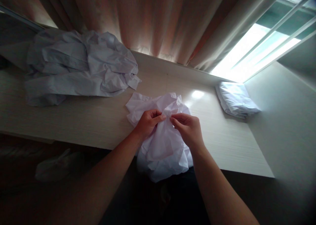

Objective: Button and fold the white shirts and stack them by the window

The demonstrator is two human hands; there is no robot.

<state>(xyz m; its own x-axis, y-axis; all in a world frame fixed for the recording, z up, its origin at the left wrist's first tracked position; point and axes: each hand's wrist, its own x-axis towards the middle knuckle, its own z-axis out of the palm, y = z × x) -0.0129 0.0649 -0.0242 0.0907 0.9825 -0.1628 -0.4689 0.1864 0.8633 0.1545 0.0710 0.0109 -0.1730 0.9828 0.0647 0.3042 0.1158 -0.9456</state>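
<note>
A crumpled white shirt [161,142] lies at the front edge of the pale table, its lower part hanging over the edge. My left hand [149,119] pinches the cloth near the top middle, thumb and forefinger pressed together. Just to its right, my right hand [186,124] pinches the same shirt, its fingertips close to those of the left. Whatever small part sits between the fingertips is too small to make out. Loose folds spread out beyond both hands.
A large heap of white cloth [81,65] covers the back left of the table [86,119]. A folded white bundle [235,98] rests at the right, by the wall [283,110]. Curtains [158,21] hang behind, beside a bright window. A pale plastic bag [58,167] lies below, in shadow.
</note>
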